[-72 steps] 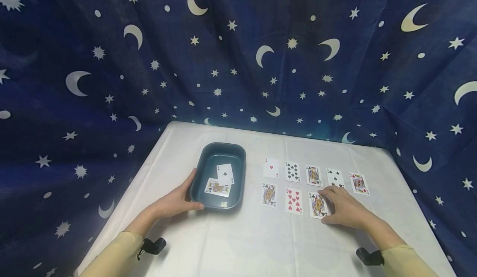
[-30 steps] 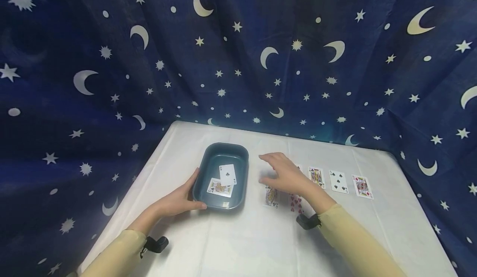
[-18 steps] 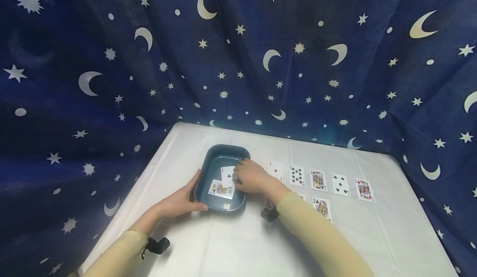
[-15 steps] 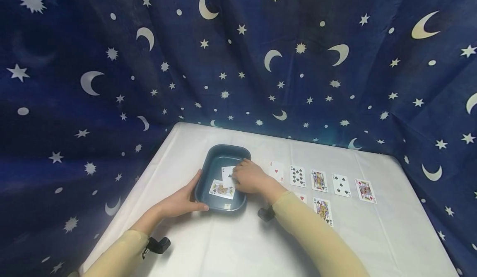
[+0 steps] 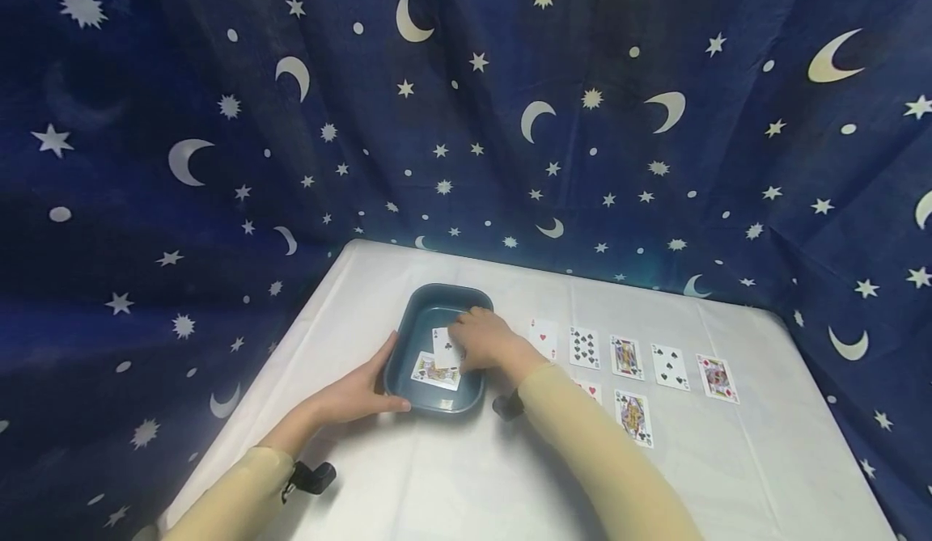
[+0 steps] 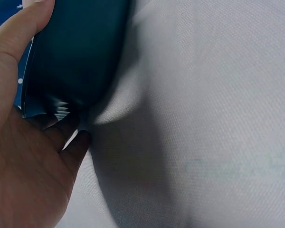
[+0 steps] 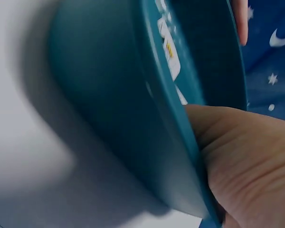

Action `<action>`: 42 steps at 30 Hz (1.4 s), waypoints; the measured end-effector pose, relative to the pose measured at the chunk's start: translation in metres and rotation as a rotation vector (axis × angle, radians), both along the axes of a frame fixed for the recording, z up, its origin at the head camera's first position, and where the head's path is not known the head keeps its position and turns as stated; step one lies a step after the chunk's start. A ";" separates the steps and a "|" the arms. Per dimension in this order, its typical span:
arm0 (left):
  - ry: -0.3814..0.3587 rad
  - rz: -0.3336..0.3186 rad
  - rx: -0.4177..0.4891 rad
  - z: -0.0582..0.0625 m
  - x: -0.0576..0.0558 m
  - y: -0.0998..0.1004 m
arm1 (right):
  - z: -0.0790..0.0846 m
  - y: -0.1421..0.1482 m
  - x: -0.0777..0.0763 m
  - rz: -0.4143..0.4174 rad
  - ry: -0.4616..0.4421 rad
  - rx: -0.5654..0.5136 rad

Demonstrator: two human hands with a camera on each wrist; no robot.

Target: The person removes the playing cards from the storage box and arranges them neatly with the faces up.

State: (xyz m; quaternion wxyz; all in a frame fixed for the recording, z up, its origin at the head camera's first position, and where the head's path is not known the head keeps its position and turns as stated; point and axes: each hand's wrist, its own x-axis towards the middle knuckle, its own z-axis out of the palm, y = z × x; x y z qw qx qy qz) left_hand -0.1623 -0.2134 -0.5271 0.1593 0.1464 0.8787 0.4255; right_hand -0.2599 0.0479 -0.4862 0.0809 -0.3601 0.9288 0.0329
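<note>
A deep teal tray (image 5: 402, 391) stands on the left part of the white table. My left hand (image 5: 353, 394) holds its near left corner, thumb on the near wall; in the left wrist view the left hand's thumb (image 6: 21, 26) lies along the wall and the fingers reach beneath. Inside the tray lie a face card (image 5: 433, 371) and, partly over it, an ace of clubs (image 5: 442, 348). My right hand (image 5: 486, 340) dips over the tray's right rim, its fingers at the ace's right edge. Its fingertips are hidden, also in the right wrist view, where the wrist blocks them.
Right of the tray, a back row runs from an ace of hearts (image 5: 543, 337) to a red face card (image 5: 717, 378). The front row shows a queen of clubs (image 5: 633, 418) and a partly covered heart card (image 5: 591, 389). My right sleeve (image 5: 597, 460) crosses that row. A starry curtain (image 5: 466, 120) hangs behind.
My right hand has left the queen of clubs in the front row and moved left into the tray, to the ace of clubs. My left hand has stayed on the tray.
</note>
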 end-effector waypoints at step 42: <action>-0.006 0.002 0.021 0.000 0.000 0.000 | -0.013 -0.005 -0.017 -0.048 -0.062 -0.008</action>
